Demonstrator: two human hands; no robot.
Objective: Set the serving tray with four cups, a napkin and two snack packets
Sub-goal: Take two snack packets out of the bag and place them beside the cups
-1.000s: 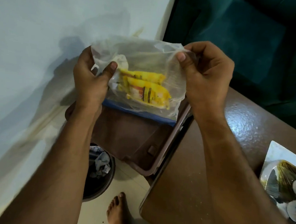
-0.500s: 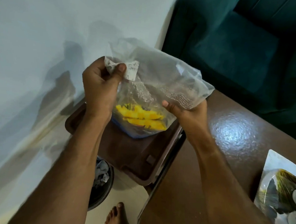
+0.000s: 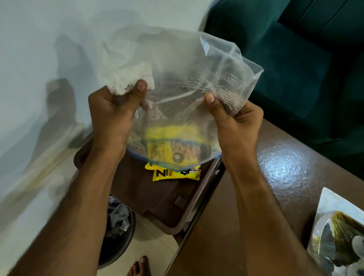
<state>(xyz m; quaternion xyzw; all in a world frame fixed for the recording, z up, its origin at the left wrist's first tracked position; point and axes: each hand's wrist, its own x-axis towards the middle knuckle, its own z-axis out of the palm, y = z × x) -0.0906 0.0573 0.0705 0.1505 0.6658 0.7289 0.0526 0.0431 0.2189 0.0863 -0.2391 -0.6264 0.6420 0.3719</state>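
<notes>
I hold a clear plastic zip bag (image 3: 185,73) upside down over a brown tray (image 3: 157,203), its blue-edged mouth facing down. My left hand (image 3: 114,111) grips the bag's left side together with a white napkin (image 3: 125,77). My right hand (image 3: 234,122) pinches the bag's right side. One yellow snack packet (image 3: 174,173) lies on the tray just below the mouth. Another yellow packet (image 3: 172,145) shows through the plastic at the mouth.
The brown tray sits at the left end of a glossy brown table (image 3: 278,166). A white patterned serving tray (image 3: 342,239) lies at the right edge. A dark bin (image 3: 116,226) and my bare foot (image 3: 139,270) are below. A green sofa (image 3: 311,60) stands behind.
The bag has been tipped further mouth-down and raised. One yellow packet has slid out onto the brown tray. My right hand moved up to the bag's side.
</notes>
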